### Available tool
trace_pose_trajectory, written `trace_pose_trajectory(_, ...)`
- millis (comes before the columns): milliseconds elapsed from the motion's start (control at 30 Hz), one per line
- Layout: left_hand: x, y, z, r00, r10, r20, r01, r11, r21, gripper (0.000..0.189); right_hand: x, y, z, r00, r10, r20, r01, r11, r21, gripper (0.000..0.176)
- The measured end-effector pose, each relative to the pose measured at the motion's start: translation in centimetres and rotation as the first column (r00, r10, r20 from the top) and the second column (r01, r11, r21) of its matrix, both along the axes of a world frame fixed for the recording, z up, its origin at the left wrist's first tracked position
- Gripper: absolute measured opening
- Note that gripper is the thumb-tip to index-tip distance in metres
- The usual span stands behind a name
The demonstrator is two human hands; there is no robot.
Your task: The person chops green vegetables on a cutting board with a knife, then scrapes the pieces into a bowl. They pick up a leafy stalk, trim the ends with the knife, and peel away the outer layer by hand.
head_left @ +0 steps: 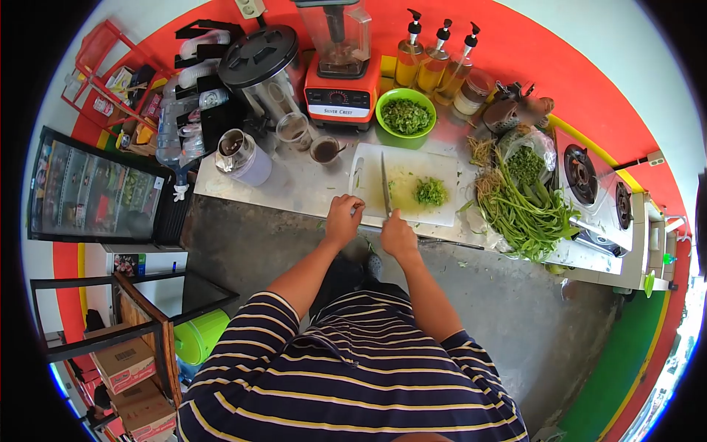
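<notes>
My right hand [399, 234] grips the handle of a kitchen knife [385, 180], its blade lying across the white cutting board [444, 163] and pointing away from me. To the right of the blade sits a small heap of chopped green leaves [431, 192]. My left hand [343, 219] is at the board's near left edge, fingers curled together; what they hold, if anything, is too small to make out. Just behind the board, a green bowl [412, 140] contains more chopped greens. A large bunch of leafy stalks [523, 214] lies to the right.
A red blender [341, 96] and a steel container [269, 81] stand at the back left, with cups [324, 149] and a jug [243, 158] before them. Pump bottles [433, 66] line the wall. On the right is a gas stove [596, 177].
</notes>
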State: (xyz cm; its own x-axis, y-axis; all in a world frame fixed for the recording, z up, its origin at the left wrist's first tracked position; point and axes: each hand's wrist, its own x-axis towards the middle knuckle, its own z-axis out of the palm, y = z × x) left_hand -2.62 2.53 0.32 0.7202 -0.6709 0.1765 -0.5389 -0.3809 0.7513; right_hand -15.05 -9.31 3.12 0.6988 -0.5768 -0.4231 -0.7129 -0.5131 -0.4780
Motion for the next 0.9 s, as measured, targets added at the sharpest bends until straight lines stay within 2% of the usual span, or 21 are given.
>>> trace_pose_trajectory(67, 0.1, -1.0, 0.0, 0.993, -0.02, 0.116, 0.024, 0.999, -0.036, 0.006, -1.2, -0.8, 0.1, 0.998, -0.055, 0.025, 0.055, 0.998, 0.007, 0.039)
trace_pose_trajectory(100, 0.2, -1.8, 0.3, 0.992, -0.031, 0.123, 0.036, 0.999, -0.037, 0.006, -1.7, -1.2, 0.1, 0.996, -0.086, 0.025, 0.086, 0.996, -0.014, 0.039)
trace_pose_trajectory(167, 0.3, -3.7, 0.9, 0.972, -0.113, 0.208, 0.123, 0.992, -0.035, 0.007, -2.5, -2.0, 0.1, 0.991, -0.131, 0.028, 0.132, 0.991, -0.04, 0.039)
trace_pose_trajectory(267, 0.9, -6.0, 0.4, 0.962, -0.211, 0.173, 0.213, 0.977, 0.009, 0.009, -3.5, -2.7, 0.2, 0.978, -0.205, 0.049, 0.207, 0.978, -0.041, 0.037)
trace_pose_trajectory(333, 1.1, -6.4, 0.0, 0.961, -0.23, 0.155, 0.231, 0.973, 0.015, 0.011, -4.0, -2.8, 0.5, 0.974, -0.193, 0.117, 0.197, 0.98, -0.027, 0.036)
trace_pose_trajectory(400, 1.1, -6.2, 0.1, 0.958, -0.243, 0.149, 0.244, 0.97, 0.011, 0.013, -4.1, -2.8, 1.5, 0.98, -0.165, 0.111, 0.168, 0.986, -0.021, 0.035)
trace_pose_trajectory(600, 2.4, -5.6, -0.8, 0.989, -0.151, -0.002, 0.151, 0.989, -0.006, 0.022, -2.9, -3.2, 1.4, 0.998, -0.002, 0.069, 0.005, 0.999, -0.034, 0.034)
trace_pose_trajectory(700, 2.5, -5.1, -0.9, 0.996, -0.063, 0.055, 0.061, 0.998, 0.029, 0.028, -2.3, -2.8, 1.1, 0.998, 0.025, 0.057, -0.023, 0.999, -0.04, 0.034)
trace_pose_trajectory(900, 3.1, -5.4, -1.6, 0.999, -0.021, 0.027, 0.019, 0.997, 0.071, 0.035, -2.1, -1.7, 0.7, 0.999, 0.042, -0.031, -0.044, 0.995, -0.092, 0.032)
